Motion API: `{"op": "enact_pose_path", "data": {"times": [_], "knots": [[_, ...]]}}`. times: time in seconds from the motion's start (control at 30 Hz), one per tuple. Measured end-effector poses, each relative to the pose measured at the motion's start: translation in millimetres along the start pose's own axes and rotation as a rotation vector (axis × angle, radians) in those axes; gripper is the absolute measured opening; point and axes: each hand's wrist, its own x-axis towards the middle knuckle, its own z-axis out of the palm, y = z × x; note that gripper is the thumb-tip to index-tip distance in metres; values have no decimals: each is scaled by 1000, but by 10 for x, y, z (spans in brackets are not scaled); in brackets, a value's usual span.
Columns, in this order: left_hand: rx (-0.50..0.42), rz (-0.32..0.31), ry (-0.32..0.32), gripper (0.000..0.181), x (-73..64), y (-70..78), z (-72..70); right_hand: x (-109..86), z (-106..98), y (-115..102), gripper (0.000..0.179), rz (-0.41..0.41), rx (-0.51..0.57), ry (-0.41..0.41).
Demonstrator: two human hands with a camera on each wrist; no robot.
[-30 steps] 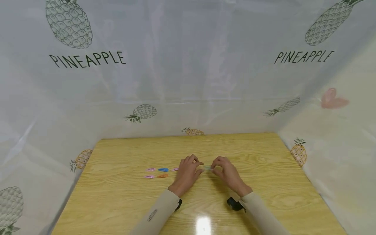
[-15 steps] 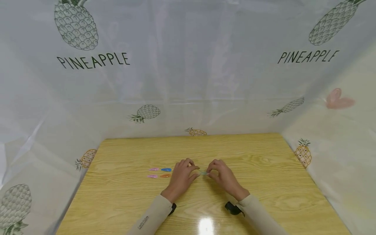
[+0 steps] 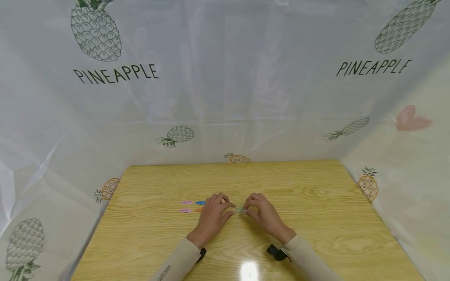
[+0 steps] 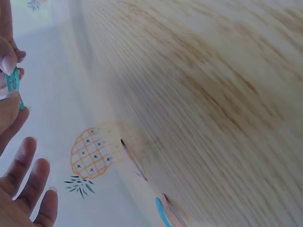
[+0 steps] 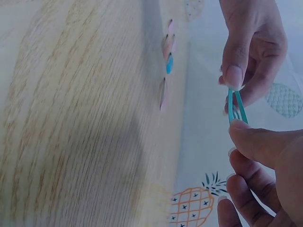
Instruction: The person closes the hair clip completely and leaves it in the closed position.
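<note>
A teal snap hair clip (image 5: 238,105) is held above the table, stretched between both hands. My left hand (image 3: 211,214) pinches one end of it between thumb and finger, and my right hand (image 3: 266,215) pinches the other end. In the left wrist view the teal clip (image 4: 13,81) shows only partly among the fingers. To the left lie a pink hair clip (image 3: 186,202) and a blue hair clip (image 3: 200,203) in one row. Below them are another pink clip (image 3: 185,210) and an orange clip (image 3: 198,210), partly covered by my left hand.
The wood-grain table (image 3: 306,187) reaches back to a pale curtain (image 3: 225,97) printed with pineapples, which also rises at both sides. Bright glare (image 3: 249,270) shows near the table's front. A black wrist device (image 3: 276,253) hangs under the right forearm.
Both hands have moved left and slightly nearer with the teal hair clip between them. The left hand now covers a pink clip seen earlier. The head view has turned slightly left.
</note>
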Motion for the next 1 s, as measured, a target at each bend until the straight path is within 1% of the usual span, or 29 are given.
{"op": "enact_pose_path", "data": {"times": [0.17, 0.43, 0.57, 0.77, 1.0], "knots": [[9, 19, 46, 15, -39, 1, -33, 8, 24, -24, 17, -17, 7, 14], [82, 44, 117, 14, -87, 23, -87, 34, 63, -70, 20, -71, -41, 51], [104, 39, 141, 14, -111, 40, -113, 49, 67, -90, 21, -113, -100, 68], [111, 35, 178, 15, -154, 43, -98, 68, 74, -108, 24, -219, -235, 98], [129, 31, 197, 15, -173, 48, -67, 82, 57, -133, 22, -274, -297, 91]]}}
